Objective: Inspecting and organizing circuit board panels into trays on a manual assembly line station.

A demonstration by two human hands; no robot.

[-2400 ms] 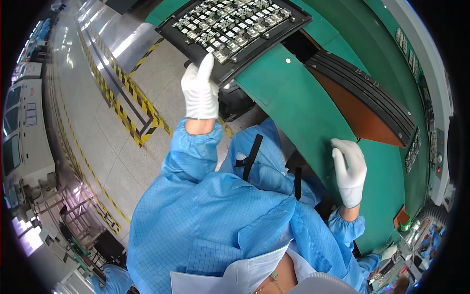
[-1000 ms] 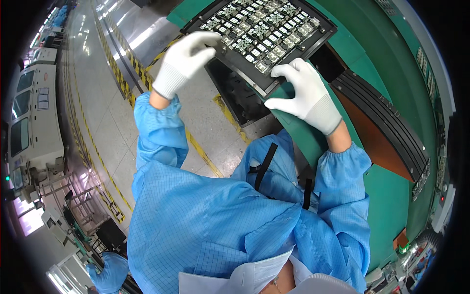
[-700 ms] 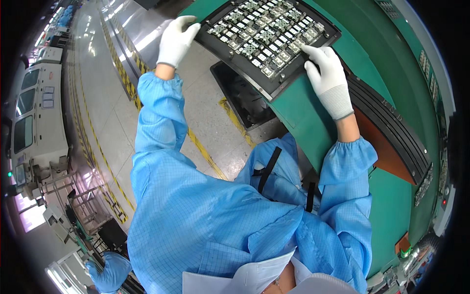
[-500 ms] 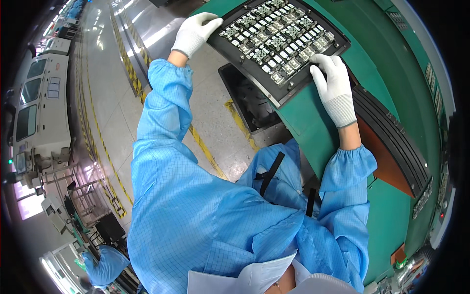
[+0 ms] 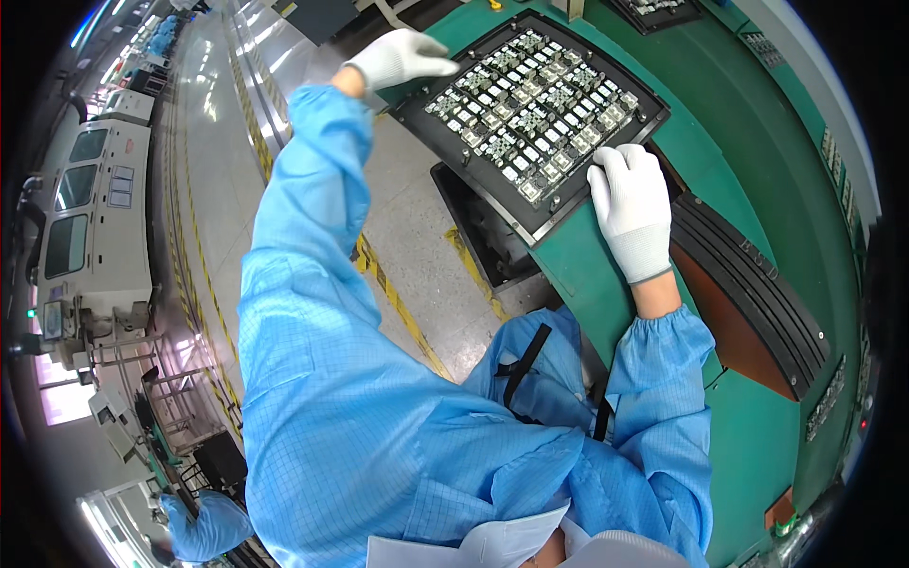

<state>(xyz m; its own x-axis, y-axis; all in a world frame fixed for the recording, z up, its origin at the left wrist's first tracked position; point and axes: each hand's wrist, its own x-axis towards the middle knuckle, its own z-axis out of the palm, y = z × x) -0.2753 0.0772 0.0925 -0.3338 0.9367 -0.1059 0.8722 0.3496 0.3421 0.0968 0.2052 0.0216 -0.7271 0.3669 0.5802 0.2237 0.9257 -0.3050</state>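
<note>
A black tray (image 5: 445, 142) lies on the green bench, filled with rows of small circuit boards (image 5: 535, 104) with white and silvery parts. Its near left corner juts past the bench edge. My left hand (image 5: 405, 59), in a white knit glove, is over the tray's far left edge, thumb and fingers apart, with nothing seen between them. My right hand (image 5: 630, 194), gloved likewise, is at the tray's near right edge beside the last boards. Its fingers are curled together with the thumb, and whatever lies between their tips is hidden.
A black bin (image 5: 488, 256) stands on the floor below the tray's overhang. Right of my right hand is a black ridged rack (image 5: 748, 275). Another tray of boards (image 5: 653, 8) sits at the far right. A person in blue (image 5: 204, 525) is at the lower left.
The tray sits slightly lower in view, and more of the bench beyond it shows. My left hand has shifted right, fingers more stretched. My right hand has moved slightly nearer, its fingers drawn closer together.
</note>
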